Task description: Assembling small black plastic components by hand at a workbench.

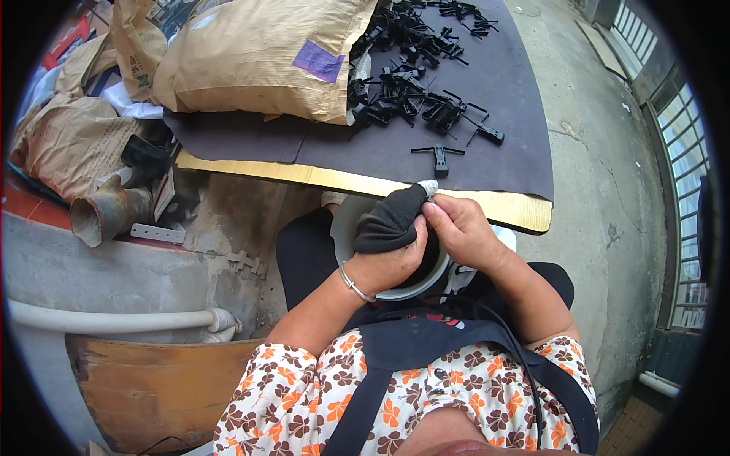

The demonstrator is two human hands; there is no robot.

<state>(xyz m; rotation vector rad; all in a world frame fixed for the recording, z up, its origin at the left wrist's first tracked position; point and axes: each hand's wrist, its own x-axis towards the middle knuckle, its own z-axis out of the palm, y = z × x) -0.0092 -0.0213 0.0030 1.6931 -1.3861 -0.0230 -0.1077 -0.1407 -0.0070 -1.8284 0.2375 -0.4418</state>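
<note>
My left hand (389,266) is partly wrapped in a black cloth cover (391,222) with a whitish tip (430,186) at the far end. Its bare thumb shows beside the cover, while the other fingers are hidden; the hand looks closed. Close against it, my right hand (460,230) is pinched at the whitish tip, and whatever lies between the fingers is hidden. Both hands are above a pale bucket (347,220) between my knees. Just beyond them, a single black plastic part with thin side arms (439,161) lies on the dark table covering (502,144).
A heap of similar black parts (403,83) spills from a large brown paper sack (251,64) on the table. The table's golden front edge (304,169) is close to my hands. At left are a rusty metal pipe (106,213) and a white pipe (114,318).
</note>
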